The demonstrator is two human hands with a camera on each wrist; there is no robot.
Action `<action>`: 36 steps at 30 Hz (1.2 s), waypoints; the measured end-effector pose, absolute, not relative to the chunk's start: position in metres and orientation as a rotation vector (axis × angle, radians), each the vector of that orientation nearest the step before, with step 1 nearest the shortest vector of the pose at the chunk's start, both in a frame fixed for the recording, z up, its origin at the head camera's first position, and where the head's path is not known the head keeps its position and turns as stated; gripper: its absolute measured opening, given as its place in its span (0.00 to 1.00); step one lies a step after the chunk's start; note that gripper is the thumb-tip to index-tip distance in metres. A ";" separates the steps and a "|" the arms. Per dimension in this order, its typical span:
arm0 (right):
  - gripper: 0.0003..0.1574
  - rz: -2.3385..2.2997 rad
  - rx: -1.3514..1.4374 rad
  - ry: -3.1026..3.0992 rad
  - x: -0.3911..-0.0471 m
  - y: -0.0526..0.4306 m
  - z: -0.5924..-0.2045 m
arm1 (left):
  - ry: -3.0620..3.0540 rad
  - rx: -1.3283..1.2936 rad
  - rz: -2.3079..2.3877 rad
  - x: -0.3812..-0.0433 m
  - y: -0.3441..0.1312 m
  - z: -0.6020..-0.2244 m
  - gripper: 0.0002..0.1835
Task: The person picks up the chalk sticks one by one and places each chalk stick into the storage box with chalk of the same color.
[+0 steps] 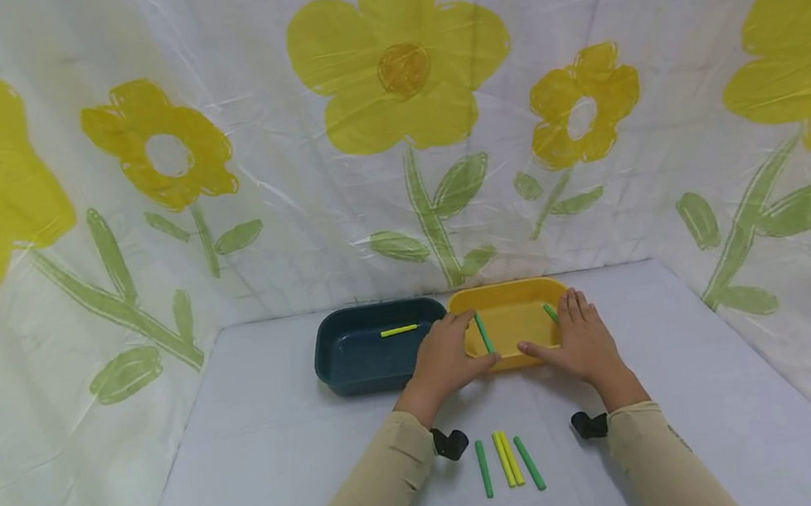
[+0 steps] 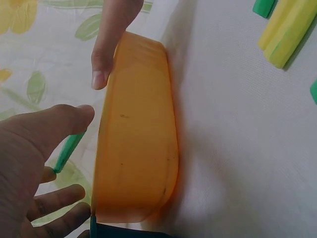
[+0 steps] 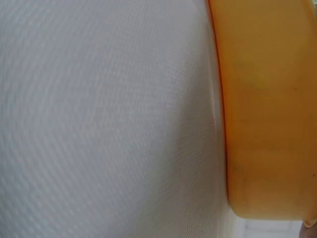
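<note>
My left hand (image 1: 447, 357) is over the left end of the yellow tray (image 1: 515, 360). It holds a green stick (image 1: 485, 333) lengthwise between thumb and index fingertip; the left wrist view shows that stick (image 2: 70, 151) between them too, the other fingers spread. At the tray's right end is my right hand (image 1: 582, 340), its fingers extended and its thumb held apart near the front rim. Another green stick (image 1: 551, 312) shows beside its fingers, partly hidden by the hand. The right wrist view shows mostly the tray's outer wall (image 3: 270, 119).
A dark teal tray (image 1: 360, 386) adjoins the yellow one on the left, with a yellow stick (image 1: 399, 330) inside. Nearer on the white table (image 1: 265, 469) lie two yellow sticks (image 1: 507, 458) between a green stick (image 1: 484, 469) and another green stick (image 1: 529, 462). A flowered curtain (image 1: 284, 242) stands behind.
</note>
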State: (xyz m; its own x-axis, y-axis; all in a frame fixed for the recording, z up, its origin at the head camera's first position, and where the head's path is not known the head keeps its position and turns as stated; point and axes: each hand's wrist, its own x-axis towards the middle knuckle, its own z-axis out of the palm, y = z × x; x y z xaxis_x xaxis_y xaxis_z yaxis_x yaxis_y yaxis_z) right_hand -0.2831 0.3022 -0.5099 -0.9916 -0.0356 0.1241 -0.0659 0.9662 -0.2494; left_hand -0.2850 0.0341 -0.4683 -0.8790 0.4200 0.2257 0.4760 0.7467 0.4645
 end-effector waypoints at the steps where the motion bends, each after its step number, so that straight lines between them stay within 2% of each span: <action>1: 0.84 0.390 0.081 -2.998 -0.283 0.302 -0.510 | -2.838 -0.731 -0.783 -0.285 0.034 -0.469 0.44; 17: 0.83 0.366 0.087 -2.994 -0.284 0.301 -0.508 | -2.822 -0.753 -0.881 -0.288 0.031 -0.474 0.40; 36: 0.82 0.372 0.098 -2.992 -0.282 0.301 -0.508 | -2.754 -0.862 -0.946 -0.263 0.016 -0.465 0.39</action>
State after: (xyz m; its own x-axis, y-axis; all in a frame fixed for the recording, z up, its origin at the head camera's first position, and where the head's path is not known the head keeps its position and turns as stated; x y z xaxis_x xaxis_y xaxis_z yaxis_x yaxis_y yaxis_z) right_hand -0.2818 0.3010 -0.5079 -0.9901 -0.0489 0.1318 -0.0798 0.9675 -0.2399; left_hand -0.2625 0.0158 -0.4653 -0.8339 0.4805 0.2715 0.5459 0.6457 0.5339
